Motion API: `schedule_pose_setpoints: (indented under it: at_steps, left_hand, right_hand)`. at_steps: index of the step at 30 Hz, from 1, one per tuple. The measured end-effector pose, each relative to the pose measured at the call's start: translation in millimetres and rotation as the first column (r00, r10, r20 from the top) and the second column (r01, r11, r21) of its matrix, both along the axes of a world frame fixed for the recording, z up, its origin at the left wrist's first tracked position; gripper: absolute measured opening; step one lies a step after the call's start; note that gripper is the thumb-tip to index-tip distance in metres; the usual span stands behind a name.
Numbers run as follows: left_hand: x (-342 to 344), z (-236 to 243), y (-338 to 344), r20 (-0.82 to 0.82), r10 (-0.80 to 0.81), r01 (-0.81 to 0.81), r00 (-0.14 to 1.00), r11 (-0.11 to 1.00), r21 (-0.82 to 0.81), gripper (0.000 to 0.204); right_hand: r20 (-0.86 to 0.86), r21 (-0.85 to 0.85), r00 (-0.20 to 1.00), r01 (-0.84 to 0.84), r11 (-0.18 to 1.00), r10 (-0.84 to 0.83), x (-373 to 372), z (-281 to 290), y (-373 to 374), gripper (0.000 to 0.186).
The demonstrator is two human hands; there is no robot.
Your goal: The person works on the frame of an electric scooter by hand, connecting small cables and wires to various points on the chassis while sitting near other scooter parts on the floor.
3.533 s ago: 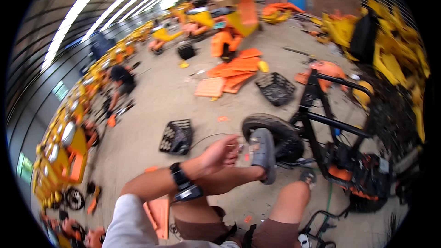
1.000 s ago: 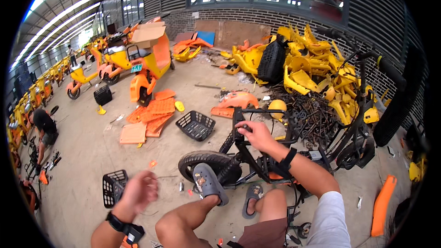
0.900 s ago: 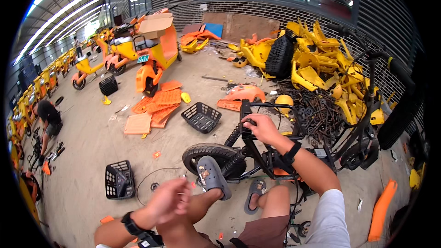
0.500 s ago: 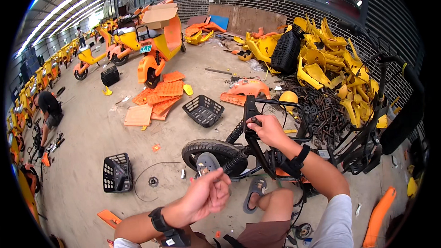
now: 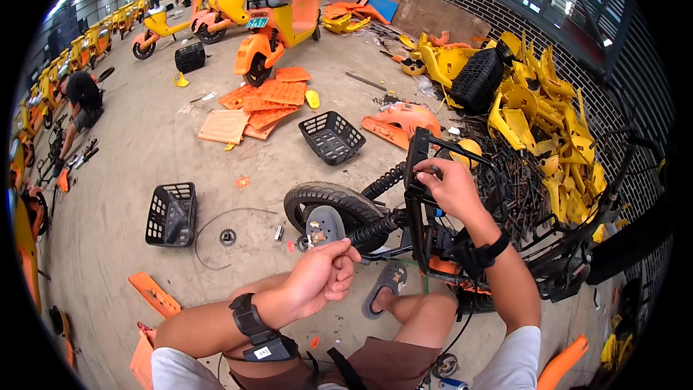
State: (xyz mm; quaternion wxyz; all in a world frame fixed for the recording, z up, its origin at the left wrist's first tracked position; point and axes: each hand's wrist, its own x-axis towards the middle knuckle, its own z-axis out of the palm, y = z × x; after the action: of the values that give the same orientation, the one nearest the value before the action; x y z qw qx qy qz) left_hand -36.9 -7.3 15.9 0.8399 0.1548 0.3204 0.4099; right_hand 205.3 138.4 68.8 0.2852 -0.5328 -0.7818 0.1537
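My two hands were well apart. The right hand (image 5: 456, 186) was up at the top end of the black scooter frame (image 5: 416, 227), thumb and fingers pinched on a small dark piece (image 5: 435, 171) – I couldn't tell whether it was loose or part of the frame. The left hand (image 5: 321, 279) hung lower, over my legs, fingers loosely curled; whether it held anything small was hidden.

The frame stood ahead of me and to the right, so my right hand was the nearer one and my left had the whole gap to cross. Its upright ran roughly away from me, the top end farthest, while the rear wheel (image 5: 321, 189) lay to its left, joined by coil-spring shock absorbers (image 5: 379, 231). My left clog (image 5: 325, 227) was up against the wheel – touching or just in front, I couldn't say.

On the concrete floor to the left lay a silver cylinder (image 5: 279, 232), a sprocket (image 5: 228, 237), a curved cable (image 5: 198, 235) and a black plastic basket (image 5: 154, 218).
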Motion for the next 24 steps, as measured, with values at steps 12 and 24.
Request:
schedule_pose_setpoints:
  at_steps: [12,24]
  left_hand:
    - [-0.4,2.8,-0.2,-0.060,0.078,-0.078,0.995,0.997,0.004,0.028]
    - [6.5,3.7,0.0,-0.096,0.099,-0.096,0.990,0.995,0.039,0.028]
  right_hand:
    - [0.318,0.065,0.944,-0.115,0.991,0.089,-1.5,11.1,5.3,0.014]
    - [0.186,-0.055,0.975,-0.110,0.992,0.119,6.2,9.4,14.0,0.022]
